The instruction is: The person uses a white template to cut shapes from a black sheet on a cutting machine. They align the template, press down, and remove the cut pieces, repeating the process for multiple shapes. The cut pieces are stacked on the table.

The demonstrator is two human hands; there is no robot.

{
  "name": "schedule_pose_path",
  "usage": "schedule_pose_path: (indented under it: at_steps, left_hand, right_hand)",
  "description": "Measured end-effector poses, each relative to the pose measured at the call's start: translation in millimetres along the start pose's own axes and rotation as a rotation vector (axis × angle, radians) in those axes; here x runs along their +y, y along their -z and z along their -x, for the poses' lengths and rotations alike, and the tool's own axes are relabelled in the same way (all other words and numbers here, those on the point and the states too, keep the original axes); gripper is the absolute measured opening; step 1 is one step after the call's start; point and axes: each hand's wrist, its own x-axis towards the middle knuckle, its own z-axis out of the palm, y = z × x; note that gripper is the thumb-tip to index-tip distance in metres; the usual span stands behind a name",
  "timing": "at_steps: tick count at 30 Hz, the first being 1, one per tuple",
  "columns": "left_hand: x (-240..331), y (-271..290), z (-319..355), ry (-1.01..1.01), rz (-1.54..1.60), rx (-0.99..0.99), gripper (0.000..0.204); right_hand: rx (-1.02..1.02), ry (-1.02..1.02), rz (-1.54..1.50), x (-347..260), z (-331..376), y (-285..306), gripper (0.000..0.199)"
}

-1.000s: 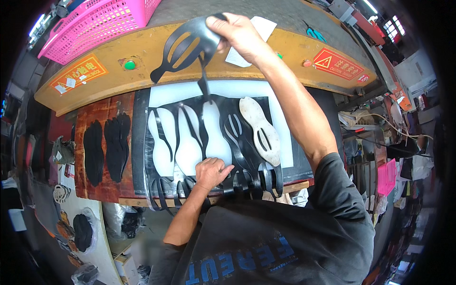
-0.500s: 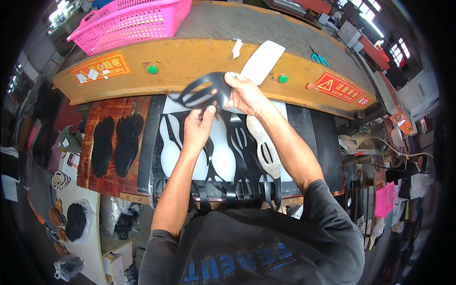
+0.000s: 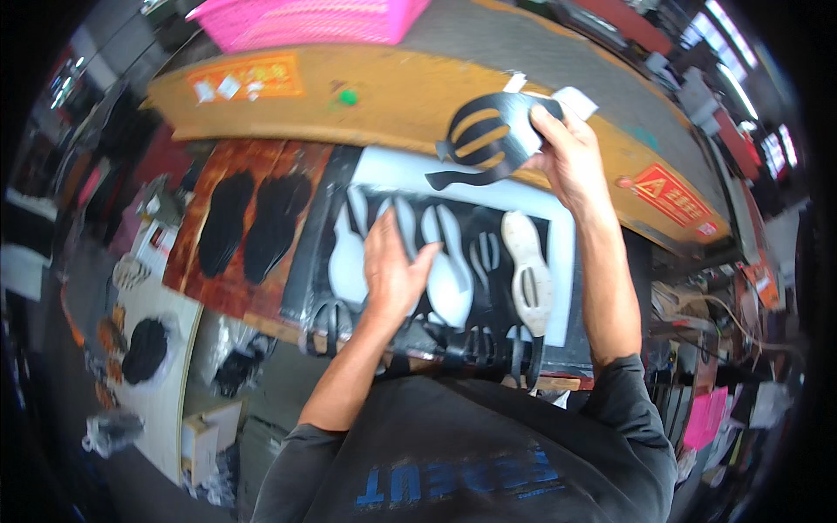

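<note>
My right hand (image 3: 568, 157), raised at the front of the yellow machine beam, pinches a thin black slotted sheet piece (image 3: 475, 139) with curved strips, one of them dangling to the left. Flat and with fingers stretched, my left hand (image 3: 391, 266) is over the work surface; whether it touches is unclear. Under it lies a black sheet with sole-shaped openings (image 3: 449, 283) where white shows through. To their right rests a beige sole-shaped form (image 3: 527, 270) with a long slot. Several black strips (image 3: 475, 349) hang over the near edge.
Two stacks of black sole-shaped pieces (image 3: 227, 225) lie on the reddish wooden board at left. The yellow beam (image 3: 392, 87) crosses behind the work surface, with a pink basket (image 3: 305, 22) on top. A side table (image 3: 170, 383) at lower left carries a bagged black bundle.
My right hand has carried the black slotted piece up and to the right. The left hand has let go of it and come down over the sheet. The whole view has shifted.
</note>
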Motion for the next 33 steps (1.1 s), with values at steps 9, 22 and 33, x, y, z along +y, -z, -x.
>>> schedule_pose_path:
  at_steps: [9, 22, 33]
  left_hand:
    - [65.0, 67.9, -21.1, 0.163, 0.373, -0.219, 0.107]
    - [-52.0, 159.3, -135.7, 0.096, 0.915, 0.172, 0.044]
    - [-187.0, 98.6, 56.2, 0.600, 0.178, 0.339, 0.059]
  right_hand:
    - [-0.488, -0.254, 0.008, 65.9, 61.6, -77.7, 0.052]
    - [0.032, -0.409, -0.058, 103.5, 136.3, 37.0, 0.036]
    - [0.804, -0.590, 0.281, 150.6, 323.2, 161.4, 0.025]
